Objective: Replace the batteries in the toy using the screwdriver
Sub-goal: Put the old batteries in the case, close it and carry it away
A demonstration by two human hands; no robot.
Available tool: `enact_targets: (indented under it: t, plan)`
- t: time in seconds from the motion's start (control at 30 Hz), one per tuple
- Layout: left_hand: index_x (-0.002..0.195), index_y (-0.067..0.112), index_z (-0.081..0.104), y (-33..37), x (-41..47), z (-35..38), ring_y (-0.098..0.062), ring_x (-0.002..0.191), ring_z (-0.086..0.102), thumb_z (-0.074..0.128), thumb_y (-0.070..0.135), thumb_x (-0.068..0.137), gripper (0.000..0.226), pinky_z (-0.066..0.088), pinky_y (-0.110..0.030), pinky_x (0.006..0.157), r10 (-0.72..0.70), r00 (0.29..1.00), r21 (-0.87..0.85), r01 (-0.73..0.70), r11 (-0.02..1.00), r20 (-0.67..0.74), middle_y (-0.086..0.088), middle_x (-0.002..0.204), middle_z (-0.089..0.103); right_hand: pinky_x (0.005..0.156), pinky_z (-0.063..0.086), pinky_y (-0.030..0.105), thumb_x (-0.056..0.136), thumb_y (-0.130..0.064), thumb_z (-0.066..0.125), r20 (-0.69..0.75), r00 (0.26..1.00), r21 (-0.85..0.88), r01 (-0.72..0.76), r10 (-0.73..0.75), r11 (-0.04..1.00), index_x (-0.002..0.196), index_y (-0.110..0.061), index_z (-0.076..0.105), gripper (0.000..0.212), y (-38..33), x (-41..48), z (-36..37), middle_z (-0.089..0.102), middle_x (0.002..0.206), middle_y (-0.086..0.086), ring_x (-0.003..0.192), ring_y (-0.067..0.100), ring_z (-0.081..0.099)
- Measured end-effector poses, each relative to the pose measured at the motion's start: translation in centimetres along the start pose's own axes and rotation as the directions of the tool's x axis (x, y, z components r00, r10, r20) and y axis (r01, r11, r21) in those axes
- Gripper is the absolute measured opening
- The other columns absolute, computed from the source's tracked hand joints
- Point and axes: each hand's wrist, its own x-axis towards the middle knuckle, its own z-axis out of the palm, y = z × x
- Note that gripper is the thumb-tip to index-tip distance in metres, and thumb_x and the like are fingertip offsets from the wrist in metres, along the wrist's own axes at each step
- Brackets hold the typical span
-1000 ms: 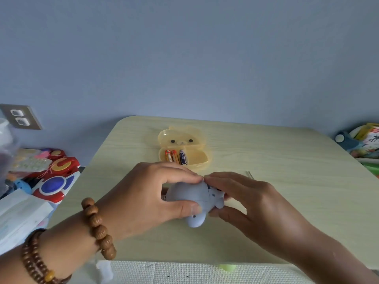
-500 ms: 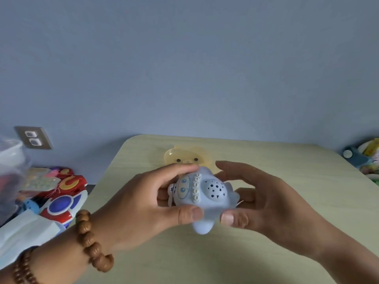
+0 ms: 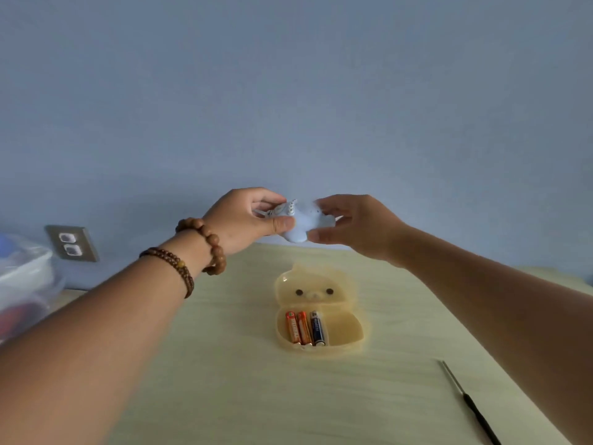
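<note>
Fingers [image 3: 284, 223], left hand [image 3: 244, 220]: curled round the left end of the toy [image 3: 303, 221], thumb pressed on the near face, the other tips over the top.
Fingers [image 3: 322, 203], right hand [image 3: 356, 226]: curled round the right end, thumb beneath, tips on the upper side.
Toy: small, pale blue, rounded, with a row of white studs and a patch of dark dots. Held in the air between both hands, above the far edge of the table [image 3: 224, 380], the blue wall [image 3: 288, 91] behind it.
Bracelets [image 3: 205, 242]: brown beads, on the left wrist.
Case [image 3: 353, 330]: yellow, bear-shaped, lid open and lying flat, mid-table below the hands.
Batteries [image 3: 305, 327]: three, side by side in the left part of the case's tray; two orange, one dark blue. The right part of the tray is bare.
Screwdriver [image 3: 468, 399]: thin, dark handle, flat on the table near the right forearm, well apart from the case; bare tabletop between them.
Table: pale wood; left edge runs under the left forearm.
Socket plate [image 3: 71, 243]: on the wall, far left.
Plastic tub [image 3: 22, 277]: blurred, left margin.
</note>
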Motion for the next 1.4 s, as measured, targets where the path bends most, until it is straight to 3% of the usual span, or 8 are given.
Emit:
enact_targets:
  t: [0.17, 0.53, 0.77, 0.93, 1.07, 1.13, 1.23, 1.4]
  plan:
    - [0.125, 0.022, 0.066, -4.5, 0.7, 1.0, -0.003, 0.110, 0.065, 0.079, 0.031, 0.081, 0.046, 0.047, -0.024, 0.101, -0.046, 0.999, -0.029, 0.046, 0.999, -0.004, 0.010, 0.116, 0.071, 0.088, 0.050, 0.027, 0.076, -0.042, 0.086, 0.083, 0.996, -0.026, -0.020, 0.022, 0.999, 0.128, -0.034, 0.066, 0.056, 2.0, 2.8, 3.2, 0.067, 0.117, -0.014, 0.095, 0.003, 0.064]
    - [0.123, 0.023, 0.066, -8.2, 0.9, 1.3, 0.003, 0.104, 0.064, 0.080, 0.036, 0.077, 0.049, 0.045, -0.012, 0.089, -0.057, 0.997, 0.032, 0.055, 0.998, 0.048, 0.013, 0.113, 0.070, 0.093, 0.057, 0.035, 0.066, -0.030, 0.094, 0.196, 0.973, -0.011, -0.123, 0.123, 0.992, 0.117, -0.027, 0.072, 0.056, 2.9, 5.2, 5.9, 0.074, 0.113, -0.010, 0.106, 0.012, 0.068]
    - [0.120, 0.028, 0.065, -8.8, 0.8, 1.4, 0.016, 0.100, 0.061, 0.080, 0.039, 0.075, 0.048, 0.046, -0.007, 0.087, -0.040, 0.999, 0.065, 0.038, 0.997, 0.032, 0.022, 0.107, 0.067, 0.074, 0.048, 0.021, 0.070, -0.025, 0.091, 0.218, 0.964, 0.009, -0.157, 0.152, 0.987, 0.119, -0.028, 0.070, 0.053, 2.5, 5.0, 5.7, 0.072, 0.117, -0.007, 0.110, 0.013, 0.065]
    - [0.137, 0.023, 0.053, -8.0, -0.1, 0.3, -0.003, 0.116, 0.061, 0.075, 0.083, 0.044, 0.112, 0.046, -0.026, 0.103, -0.116, 0.992, 0.011, 0.116, 0.993, 0.053, 0.011, 0.131, 0.061, 0.098, 0.054, 0.036, 0.080, -0.042, 0.082, 0.164, 0.971, 0.003, -0.177, 0.174, 0.984, 0.139, -0.024, 0.058, 0.066, 2.1, 4.1, 4.3, 0.067, 0.131, -0.003, 0.116, 0.018, 0.064]
    - [0.112, 0.027, 0.068, -5.1, -4.1, -0.5, -0.001, 0.097, 0.063, 0.083, 0.053, 0.067, 0.054, 0.053, -0.025, 0.088, 0.122, 0.982, 0.241, -0.084, 0.967, -0.147, 0.008, 0.111, 0.066, 0.097, 0.057, 0.048, 0.086, -0.052, 0.070, 0.036, 0.972, -0.070, -0.231, 0.234, 0.970, 0.124, -0.017, 0.069, 0.052, 3.4, 1.0, 2.4, 0.075, 0.114, 0.004, 0.102, 0.025, 0.071]
    - [0.100, 0.033, 0.072, -3.0, -7.7, 0.2, -0.003, 0.094, 0.062, 0.080, 0.057, 0.068, 0.041, 0.051, -0.022, 0.081, 0.257, 0.966, 0.295, -0.250, 0.922, 0.014, 0.011, 0.101, 0.064, 0.092, 0.058, 0.052, 0.084, -0.056, 0.066, 0.056, 0.956, -0.078, -0.282, 0.287, 0.956, 0.110, -0.003, 0.071, 0.059, 4.1, -0.6, 2.2, 0.076, 0.102, 0.018, 0.094, 0.038, 0.072]
    - [0.096, 0.039, 0.071, -2.0, -11.8, 2.3, -0.003, 0.099, 0.061, 0.075, 0.063, 0.067, 0.038, 0.049, -0.026, 0.085, 0.224, 0.945, 0.284, -0.288, 0.915, 0.236, 0.018, 0.106, 0.060, 0.085, 0.057, 0.045, 0.093, -0.048, 0.062, 0.068, 0.944, -0.113, -0.313, 0.322, 0.943, 0.104, -0.004, 0.074, 0.046, 4.0, -2.9, 2.4, 0.074, 0.092, 0.019, 0.087, 0.038, 0.069]
    - [0.087, 0.036, 0.068, -1.8, -13.1, 3.4, -0.008, 0.085, 0.061, 0.079, 0.045, 0.075, 0.019, 0.051, -0.030, 0.075, 0.256, 0.946, 0.358, -0.314, 0.879, 0.201, 0.021, 0.103, 0.055, 0.078, 0.054, 0.034, 0.096, -0.038, 0.065, -0.025, 0.952, -0.035, -0.307, 0.306, 0.951, 0.095, -0.024, 0.079, 0.021, 2.6, -5.4, 2.6, 0.076, 0.089, -0.006, 0.088, 0.019, 0.069]
